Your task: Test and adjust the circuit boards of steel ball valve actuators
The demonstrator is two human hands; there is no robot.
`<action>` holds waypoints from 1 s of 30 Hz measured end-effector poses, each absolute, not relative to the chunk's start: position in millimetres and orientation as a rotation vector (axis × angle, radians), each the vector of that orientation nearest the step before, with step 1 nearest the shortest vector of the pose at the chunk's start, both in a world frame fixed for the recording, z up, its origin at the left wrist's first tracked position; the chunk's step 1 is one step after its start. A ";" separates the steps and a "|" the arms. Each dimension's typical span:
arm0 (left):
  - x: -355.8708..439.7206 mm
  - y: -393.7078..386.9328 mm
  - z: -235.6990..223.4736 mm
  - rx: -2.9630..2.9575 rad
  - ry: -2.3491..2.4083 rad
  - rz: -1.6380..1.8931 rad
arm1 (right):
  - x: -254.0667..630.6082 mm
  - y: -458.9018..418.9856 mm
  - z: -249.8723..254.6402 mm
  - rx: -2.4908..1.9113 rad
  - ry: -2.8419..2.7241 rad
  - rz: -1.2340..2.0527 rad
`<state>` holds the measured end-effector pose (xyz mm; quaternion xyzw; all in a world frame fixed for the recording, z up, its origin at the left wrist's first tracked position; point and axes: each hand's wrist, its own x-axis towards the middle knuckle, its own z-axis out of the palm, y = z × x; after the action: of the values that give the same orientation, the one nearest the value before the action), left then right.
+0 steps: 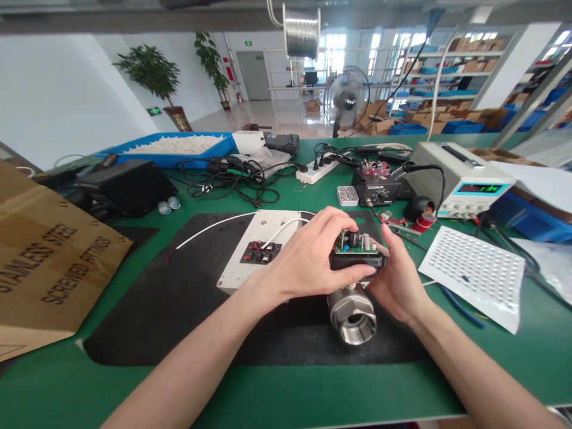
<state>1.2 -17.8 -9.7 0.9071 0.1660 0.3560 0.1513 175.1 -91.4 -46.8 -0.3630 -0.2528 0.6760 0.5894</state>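
Between my two hands is a black valve actuator [353, 260] with its green circuit board [357, 243] exposed on top. It sits above a shiny metal ball valve [353, 316], whose threaded, hexagonal end faces me. My left hand [308, 256] reaches over from the left, with its thumb along the front of the black housing and its fingers behind the board. On the opposite side my right hand [400, 277] wraps the housing, its thumb pointing up. Left of them stands a white box [236, 256] with a black switch panel [260, 252] and white cables, partly hidden by my left hand.
Under the work lies a black mat [179, 316] on the green table. A cardboard box [53, 262] stands at the left. Right are a perforated white sheet [473, 277] and a power supply [460, 179]. Tangled cables [241, 179] lie behind; a wire spool [302, 31] hangs overhead.
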 end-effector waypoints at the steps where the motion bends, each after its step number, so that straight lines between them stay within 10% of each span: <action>1: 3.6 -19.6 -11.5 2.591 0.451 1.067 | 177.2 -92.0 -44.3 -0.864 -0.550 1.582; 30: 24.6 -23.4 -22.3 2.513 0.413 1.290 | 193.6 -87.9 -40.8 -0.913 -0.566 1.611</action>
<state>24.6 -23.4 -22.3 0.8713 0.1433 0.4472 0.1428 193.6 -87.9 -40.8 -0.3884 -0.2406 0.6855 0.5669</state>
